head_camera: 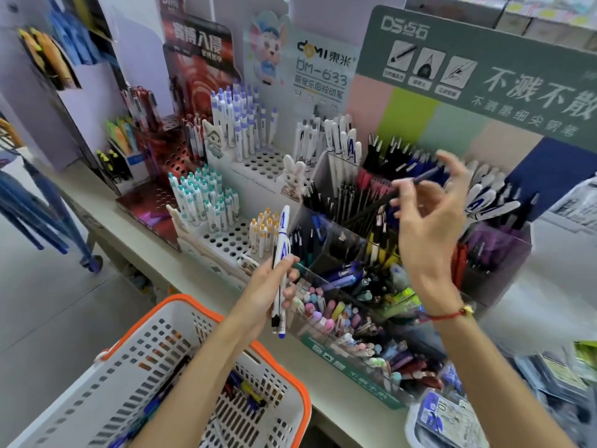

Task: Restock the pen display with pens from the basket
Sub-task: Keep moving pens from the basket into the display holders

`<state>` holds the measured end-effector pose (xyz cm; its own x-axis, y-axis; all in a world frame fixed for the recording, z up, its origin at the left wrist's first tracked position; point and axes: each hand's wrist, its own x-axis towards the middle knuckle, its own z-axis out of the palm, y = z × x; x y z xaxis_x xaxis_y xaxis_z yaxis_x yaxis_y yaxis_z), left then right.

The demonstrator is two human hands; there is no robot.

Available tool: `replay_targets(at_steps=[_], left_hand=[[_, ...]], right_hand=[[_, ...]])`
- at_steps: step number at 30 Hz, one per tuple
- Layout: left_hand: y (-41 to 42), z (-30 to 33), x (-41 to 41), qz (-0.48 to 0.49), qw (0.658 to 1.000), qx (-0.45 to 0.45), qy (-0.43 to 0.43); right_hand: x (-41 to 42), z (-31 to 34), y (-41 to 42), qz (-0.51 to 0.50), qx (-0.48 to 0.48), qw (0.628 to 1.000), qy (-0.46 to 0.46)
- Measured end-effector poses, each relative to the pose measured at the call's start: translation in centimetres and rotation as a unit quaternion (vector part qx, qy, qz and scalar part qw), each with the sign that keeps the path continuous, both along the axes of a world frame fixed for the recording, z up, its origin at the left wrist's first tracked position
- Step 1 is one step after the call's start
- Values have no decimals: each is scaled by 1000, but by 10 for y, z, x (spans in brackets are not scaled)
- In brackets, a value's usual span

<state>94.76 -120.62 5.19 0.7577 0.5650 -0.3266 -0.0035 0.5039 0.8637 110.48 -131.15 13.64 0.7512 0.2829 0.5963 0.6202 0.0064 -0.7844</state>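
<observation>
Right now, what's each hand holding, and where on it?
Left hand: white pens, gripped mid-barrel. Right hand: dark pen, pinched near its upper end.

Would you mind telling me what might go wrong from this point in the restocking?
The right hand pinches a dark pen loosely above crowded compartments of the pen display; it might slip into the wrong slot. The left hand grips several white pens beyond the basket rim; one could fall to the floor.

The pen display (416, 240), a clear multi-compartment box crammed with dark and coloured pens, fills the centre and right of the frame. White pens with blue tips (280, 279) stand nearly upright at centre, and a dark pen (387, 198) slants above the compartments. The white basket (290, 367) with its orange rim sits at lower left, a few pens inside.
</observation>
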Motion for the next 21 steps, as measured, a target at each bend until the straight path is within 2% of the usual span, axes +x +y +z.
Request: replay_targets(at_steps=[3, 7, 17, 21], left_hand=[[-2, -1, 3, -27, 1000, -8, 15], [-6, 4, 9, -51, 998, -33, -1], [-8, 15, 6, -108, 993, -30, -34], [-6, 15, 7, -111, 993, -29, -41]], right_hand=[[16, -2, 3, -40, -34, 989, -138], [27, -16, 17, -54, -156, 948, -272], [34, -38, 20, -51, -327, 879, -343], [28, -48, 15, -54, -342, 885, -312]])
